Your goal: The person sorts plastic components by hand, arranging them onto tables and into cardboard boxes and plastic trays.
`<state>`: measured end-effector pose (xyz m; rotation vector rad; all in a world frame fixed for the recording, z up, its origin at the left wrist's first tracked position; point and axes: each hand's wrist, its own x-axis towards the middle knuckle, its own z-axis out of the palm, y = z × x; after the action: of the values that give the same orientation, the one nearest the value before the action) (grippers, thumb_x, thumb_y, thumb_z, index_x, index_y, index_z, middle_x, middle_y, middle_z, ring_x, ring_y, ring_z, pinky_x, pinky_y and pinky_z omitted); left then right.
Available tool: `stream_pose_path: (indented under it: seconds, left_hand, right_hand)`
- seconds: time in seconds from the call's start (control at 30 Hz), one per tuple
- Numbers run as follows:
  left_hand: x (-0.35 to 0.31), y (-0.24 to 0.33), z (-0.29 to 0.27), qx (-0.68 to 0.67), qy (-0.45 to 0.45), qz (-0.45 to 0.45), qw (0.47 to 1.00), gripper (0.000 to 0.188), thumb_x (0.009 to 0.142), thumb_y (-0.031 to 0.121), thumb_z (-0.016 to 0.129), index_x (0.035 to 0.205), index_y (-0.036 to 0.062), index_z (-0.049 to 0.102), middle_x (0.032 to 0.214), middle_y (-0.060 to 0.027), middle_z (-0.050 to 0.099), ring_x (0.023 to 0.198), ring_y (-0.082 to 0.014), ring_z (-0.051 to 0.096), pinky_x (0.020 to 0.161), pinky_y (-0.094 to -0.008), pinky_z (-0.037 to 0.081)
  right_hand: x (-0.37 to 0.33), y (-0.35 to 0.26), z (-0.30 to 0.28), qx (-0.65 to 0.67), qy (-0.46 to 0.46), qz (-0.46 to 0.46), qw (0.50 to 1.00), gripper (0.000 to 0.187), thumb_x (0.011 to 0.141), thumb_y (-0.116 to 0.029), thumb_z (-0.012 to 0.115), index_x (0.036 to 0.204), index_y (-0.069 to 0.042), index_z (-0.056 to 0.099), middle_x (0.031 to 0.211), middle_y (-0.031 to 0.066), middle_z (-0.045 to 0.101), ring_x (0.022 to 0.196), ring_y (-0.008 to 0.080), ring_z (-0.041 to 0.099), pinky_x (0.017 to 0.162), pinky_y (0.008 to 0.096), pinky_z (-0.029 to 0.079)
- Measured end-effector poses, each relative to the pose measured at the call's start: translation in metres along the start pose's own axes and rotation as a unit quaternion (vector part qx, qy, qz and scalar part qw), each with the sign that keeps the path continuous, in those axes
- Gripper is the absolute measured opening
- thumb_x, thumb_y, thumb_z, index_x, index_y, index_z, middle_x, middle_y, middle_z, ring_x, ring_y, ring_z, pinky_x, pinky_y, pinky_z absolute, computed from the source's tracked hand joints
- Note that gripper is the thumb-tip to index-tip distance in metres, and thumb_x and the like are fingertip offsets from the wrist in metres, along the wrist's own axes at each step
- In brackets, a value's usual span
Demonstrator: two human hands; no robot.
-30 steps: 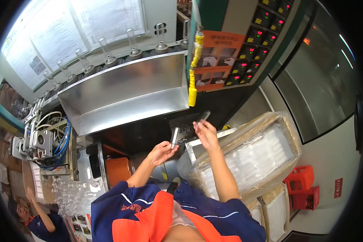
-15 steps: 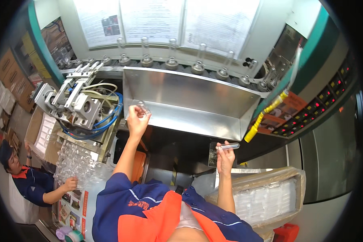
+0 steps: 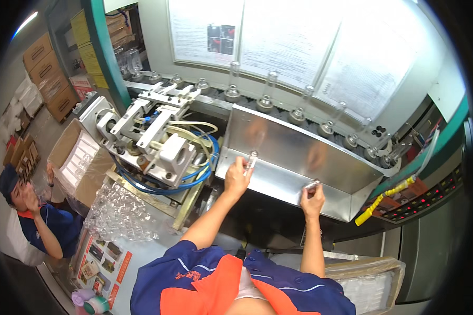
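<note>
My left hand (image 3: 237, 179) is closed on a small clear glass tube (image 3: 253, 159), over the left part of a shiny metal tray (image 3: 294, 190). Farther right, my right hand (image 3: 312, 201) pinches another clear glass tube (image 3: 312, 184) at the tray's front edge. The fingers partly cover both tubes. Behind the tray, several upright glass tubes (image 3: 269, 84) stand in round metal holders (image 3: 265, 104) along a curved track.
At left is a white clamp mechanism (image 3: 165, 126) with blue hoses (image 3: 207, 163). Clear glassware (image 3: 118, 215) is heaped on the table below it. A co-worker (image 3: 47, 226) sits at far left by an open carton (image 3: 63, 157). Yellow-wrapped cable (image 3: 383, 199) hangs at right.
The view has swung right. My right hand has come from beyond the tray's right end to its front edge, still with a tube. The co-worker's hand has risen from the glassware.
</note>
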<state>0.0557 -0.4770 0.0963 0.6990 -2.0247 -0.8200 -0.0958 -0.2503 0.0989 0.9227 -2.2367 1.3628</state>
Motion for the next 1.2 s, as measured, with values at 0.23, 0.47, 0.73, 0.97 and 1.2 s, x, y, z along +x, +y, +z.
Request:
stream_pose_path:
  seconds: [0.23, 0.47, 0.73, 0.97, 1.2]
  left_hand:
    - [0.002, 0.000, 0.000, 0.016, 0.020, 0.039, 0.999, 0.033, 0.076, 0.012, 0.070, 0.096, 0.0042, 0.045, 0.080, -0.0130, 0.060, 0.072, -0.0317, 0.059, 0.065, -0.0427, 0.046]
    - [0.001, 0.002, -0.001, 0.013, 0.024, 0.043, 0.999, 0.034, 0.076, 0.010, 0.070, 0.098, 0.0026, 0.045, 0.082, -0.0159, 0.060, 0.076, -0.0360, 0.059, 0.066, -0.0437, 0.045]
    - [0.001, 0.000, 0.000, 0.004, 0.031, 0.043, 0.999, 0.035, 0.075, 0.011, 0.070, 0.097, 0.0019, 0.045, 0.083, -0.0159, 0.060, 0.076, -0.0362, 0.059, 0.067, -0.0433, 0.045]
    - [0.001, 0.001, 0.000, 0.026, 0.034, 0.054, 0.998, 0.037, 0.074, 0.013, 0.071, 0.097, 0.0017, 0.044, 0.083, -0.0146, 0.059, 0.072, -0.0329, 0.059, 0.067, -0.0408, 0.046]
    - [-0.001, 0.003, -0.002, -0.013, 0.013, 0.036, 0.999, 0.042, 0.073, 0.008, 0.070, 0.104, 0.0005, 0.044, 0.088, -0.0149, 0.060, 0.078, -0.0295, 0.059, 0.069, -0.0377, 0.047]
  right_hand:
    - [0.004, -0.003, -0.001, -0.035, 0.019, 0.018, 0.999, 0.027, 0.070, -0.003, 0.068, 0.093, 0.001, 0.054, 0.067, 0.0097, 0.057, 0.060, 0.0239, 0.059, 0.060, 0.0325, 0.048]
    - [0.004, -0.001, 0.003, -0.060, 0.038, 0.018, 0.997, 0.024, 0.069, -0.003, 0.069, 0.086, -0.001, 0.052, 0.070, 0.0109, 0.057, 0.060, 0.0243, 0.059, 0.059, 0.0328, 0.048]
    - [0.005, -0.006, 0.004, -0.055, 0.037, 0.014, 0.998, 0.023, 0.069, -0.002, 0.069, 0.085, 0.000, 0.052, 0.072, 0.0114, 0.057, 0.061, 0.0237, 0.058, 0.060, 0.0321, 0.047]
    - [0.001, -0.008, 0.006, -0.081, 0.054, 0.019, 0.995, 0.021, 0.071, -0.001, 0.068, 0.085, -0.001, 0.053, 0.074, 0.0092, 0.058, 0.064, 0.0199, 0.059, 0.061, 0.0303, 0.047]
    - [0.045, -0.105, 0.049, 0.399, 0.037, 0.097, 0.911, 0.035, 0.077, 0.010, 0.064, 0.107, 0.001, 0.049, 0.104, 0.0119, 0.059, 0.099, 0.0187, 0.059, 0.087, 0.0284, 0.048]
